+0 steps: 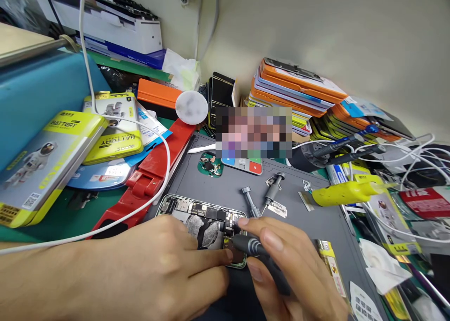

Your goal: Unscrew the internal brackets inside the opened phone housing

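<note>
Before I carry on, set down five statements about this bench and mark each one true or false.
1. The right hand holds a dark tool over the open phone. True.
2. The left hand is well away from the phone. False: one of its fingers reaches over it.
3. The razor blade lies inside the phone. False: it lies on the grey mat.
4. The yellow bottle is right of the blade. True.
5. The battery box at far left is red. False: yellow and grey.

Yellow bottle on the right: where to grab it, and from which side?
Probably take the bottle by its thick middle, from above, pinching across its width: it lies on its side, roughly left to right, top uncovered. Better avoid the slim translucent nozzle pointing right.
</note>
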Action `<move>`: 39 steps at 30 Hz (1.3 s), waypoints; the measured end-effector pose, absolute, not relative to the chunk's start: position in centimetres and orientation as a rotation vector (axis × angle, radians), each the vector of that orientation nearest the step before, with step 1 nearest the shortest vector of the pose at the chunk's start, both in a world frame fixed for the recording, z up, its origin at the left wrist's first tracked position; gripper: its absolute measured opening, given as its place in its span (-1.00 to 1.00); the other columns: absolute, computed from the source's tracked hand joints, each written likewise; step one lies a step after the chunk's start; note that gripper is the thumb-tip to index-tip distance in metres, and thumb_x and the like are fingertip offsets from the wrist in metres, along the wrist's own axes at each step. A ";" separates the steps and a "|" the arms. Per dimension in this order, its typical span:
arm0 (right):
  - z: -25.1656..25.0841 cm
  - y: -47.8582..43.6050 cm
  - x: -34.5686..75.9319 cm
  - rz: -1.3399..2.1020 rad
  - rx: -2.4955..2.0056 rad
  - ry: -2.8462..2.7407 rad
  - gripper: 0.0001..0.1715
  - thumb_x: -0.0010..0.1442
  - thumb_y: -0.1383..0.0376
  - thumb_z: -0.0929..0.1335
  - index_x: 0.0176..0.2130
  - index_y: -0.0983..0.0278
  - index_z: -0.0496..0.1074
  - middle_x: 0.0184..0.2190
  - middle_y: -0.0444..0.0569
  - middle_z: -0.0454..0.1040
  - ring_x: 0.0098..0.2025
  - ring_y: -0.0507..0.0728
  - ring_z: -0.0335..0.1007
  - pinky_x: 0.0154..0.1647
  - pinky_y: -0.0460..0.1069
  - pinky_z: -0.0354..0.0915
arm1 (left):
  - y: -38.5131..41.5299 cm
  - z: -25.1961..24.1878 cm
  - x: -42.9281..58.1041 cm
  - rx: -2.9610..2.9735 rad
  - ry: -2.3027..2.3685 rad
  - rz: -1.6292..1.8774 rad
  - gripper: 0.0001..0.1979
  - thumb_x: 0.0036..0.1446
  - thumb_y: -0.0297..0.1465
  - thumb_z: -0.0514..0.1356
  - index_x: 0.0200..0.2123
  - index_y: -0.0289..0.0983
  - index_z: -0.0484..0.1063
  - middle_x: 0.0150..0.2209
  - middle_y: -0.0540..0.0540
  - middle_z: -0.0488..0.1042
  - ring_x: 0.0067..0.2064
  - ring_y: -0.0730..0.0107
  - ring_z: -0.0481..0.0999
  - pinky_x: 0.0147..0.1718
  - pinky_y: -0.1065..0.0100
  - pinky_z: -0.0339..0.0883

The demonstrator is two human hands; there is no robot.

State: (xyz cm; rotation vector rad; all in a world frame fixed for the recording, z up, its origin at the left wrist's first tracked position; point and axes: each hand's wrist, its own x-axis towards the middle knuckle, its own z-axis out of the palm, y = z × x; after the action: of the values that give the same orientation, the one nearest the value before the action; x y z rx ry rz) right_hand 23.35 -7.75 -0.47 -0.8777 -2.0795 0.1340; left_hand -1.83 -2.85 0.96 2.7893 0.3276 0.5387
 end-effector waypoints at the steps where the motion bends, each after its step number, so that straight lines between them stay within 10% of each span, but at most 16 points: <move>1: -0.5 -7.7 23.3 0.139 -0.874 -2.085 -0.05 0.19 0.72 0.39 0.47 0.30 0.34 0.12 0.08 0.67 0.17 0.14 0.63 0.16 0.09 0.63 | -2.7 1.1 -1.9 2.752 0.263 0.496 -0.76 0.46 -0.57 0.10 -0.25 -0.24 0.49 -0.21 -0.05 0.65 -0.39 0.32 0.54 -0.48 0.24 0.38; 8: -1.2 -7.5 23.5 0.172 -0.865 -2.092 0.06 0.18 0.71 0.44 0.54 0.31 0.20 0.00 0.09 0.70 0.03 0.12 0.66 0.07 0.07 0.65 | -2.5 0.5 -2.1 2.369 0.429 0.556 -0.81 0.55 -0.46 0.14 -0.06 -0.22 0.58 -0.21 -0.01 0.71 -0.26 0.36 0.67 -0.28 0.38 0.42; 14: -0.6 -8.8 23.0 0.291 -1.110 -1.740 0.05 0.19 0.63 0.48 0.47 -0.07 0.32 -0.05 -0.06 0.75 -0.19 0.23 0.75 -0.17 0.18 0.73 | -1.7 -0.1 -1.4 1.733 0.712 0.467 -0.87 0.42 -0.39 0.36 -0.12 -0.08 0.75 -0.24 0.14 0.74 -0.27 0.55 0.66 -0.27 0.63 0.39; 22: 0.1 -9.5 21.7 0.762 -1.206 -1.172 -0.39 0.47 0.34 0.45 0.35 -0.16 0.34 -0.09 -0.12 0.74 -0.17 0.11 0.76 -0.14 -0.03 0.70 | -1.2 0.0 -1.5 1.358 0.830 0.319 -0.87 0.36 -0.21 0.42 -0.17 -0.07 0.80 -0.34 0.09 0.71 -0.45 0.57 0.40 -0.53 0.62 0.21; 39: 0.0 -9.4 21.8 0.878 -1.261 -1.147 -0.37 0.48 0.28 0.45 0.39 -0.20 0.34 -0.10 -0.11 0.74 -0.02 0.11 0.76 -0.07 -0.10 0.67 | -0.8 0.5 -1.5 1.332 0.813 0.365 -0.86 0.38 -0.27 0.41 -0.13 -0.13 0.79 -0.22 0.05 0.77 -0.40 0.55 0.49 -0.52 0.65 0.30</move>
State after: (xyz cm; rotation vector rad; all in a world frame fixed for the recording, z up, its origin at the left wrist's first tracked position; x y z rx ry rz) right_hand 21.84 -9.36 -0.01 -1.2606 -1.1465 0.8777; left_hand -1.45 -0.84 0.53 1.3321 0.8131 0.3650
